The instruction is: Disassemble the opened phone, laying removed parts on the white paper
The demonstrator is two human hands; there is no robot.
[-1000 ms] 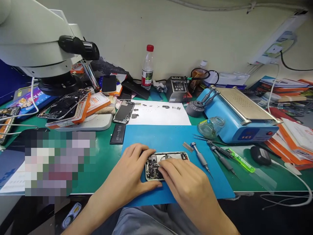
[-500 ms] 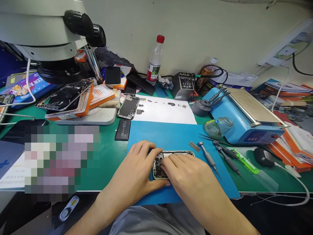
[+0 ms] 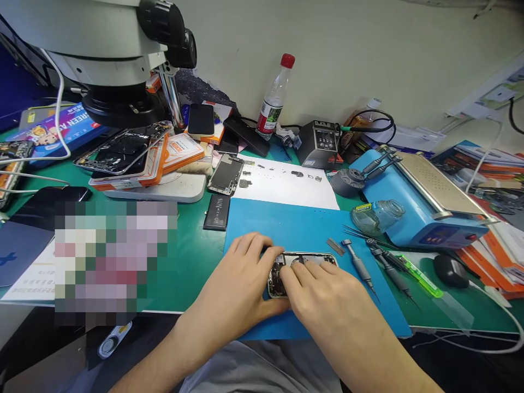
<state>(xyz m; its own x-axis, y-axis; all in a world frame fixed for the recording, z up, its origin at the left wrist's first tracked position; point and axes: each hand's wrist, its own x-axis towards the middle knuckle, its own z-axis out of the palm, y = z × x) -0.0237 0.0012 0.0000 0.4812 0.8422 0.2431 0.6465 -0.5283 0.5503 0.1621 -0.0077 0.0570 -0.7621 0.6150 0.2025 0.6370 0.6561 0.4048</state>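
Note:
An opened phone (image 3: pixel 277 283) with its inner parts exposed lies on the blue mat (image 3: pixel 278 218). My left hand (image 3: pixel 235 281) is curled around the phone's left end, fingers at the far edge and thumb at the near edge. Over the phone's middle, my right hand (image 3: pixel 323 295) has its fingers bent and pressed together, tips down at the inner parts. Whatever those fingertips may pinch is hidden. Behind the mat, small phone parts are spread on a white sheet (image 3: pixel 282 191). A removed phone screen (image 3: pixel 226 174) and a black battery (image 3: pixel 216 213) lie to its left.
Screwdrivers (image 3: pixel 360 267), tweezers (image 3: pixel 364 234) and a glass jar (image 3: pixel 376 216) are at the right, before a blue heating plate machine (image 3: pixel 429 234). A microscope (image 3: pixel 118 71) overhangs the left back. A bottle (image 3: pixel 271 103) stands by the wall.
The camera view has turned a little left, so the scene sits farther right. My right fingers have shifted slightly over the phone; my left hand still grips its end.

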